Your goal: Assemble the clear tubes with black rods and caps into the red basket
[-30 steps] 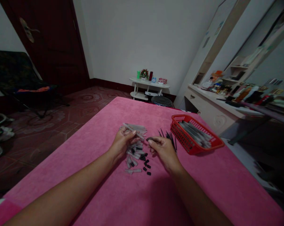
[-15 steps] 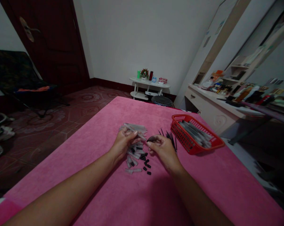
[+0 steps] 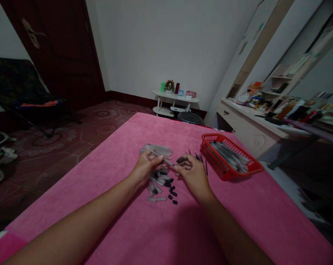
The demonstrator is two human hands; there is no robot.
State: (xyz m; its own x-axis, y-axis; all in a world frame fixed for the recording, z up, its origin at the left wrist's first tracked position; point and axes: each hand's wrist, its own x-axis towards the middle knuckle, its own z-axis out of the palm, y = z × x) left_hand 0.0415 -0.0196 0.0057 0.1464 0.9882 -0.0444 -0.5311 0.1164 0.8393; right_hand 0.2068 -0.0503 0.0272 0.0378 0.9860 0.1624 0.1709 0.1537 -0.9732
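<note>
My left hand [image 3: 147, 165] is closed around a thin clear tube [image 3: 166, 160] that slants down to the right. At the tube's lower right end, the fingertips of my right hand [image 3: 190, 170] are pinched together; what they grip there is too small to make out. Behind my left hand lies a row of clear tubes [image 3: 162, 150]. Clear caps [image 3: 161, 199] and small black pieces [image 3: 174, 202] are scattered in front of and between my hands. Thin black sticks [image 3: 206, 167] lie beyond my right hand, partly hidden by it.
A red basket [image 3: 224, 173] of filled tubes stands on the pink cloth [image 3: 113, 221] at the right. Further right is a cluttered dresser [image 3: 246, 119]. A small white shelf [image 3: 158, 92] stands by the back wall, a folding chair [image 3: 14, 84] at the left.
The right fingertips have come to the end of the tube, where a small gap showed before. The tube now lies more fully across between both hands.
</note>
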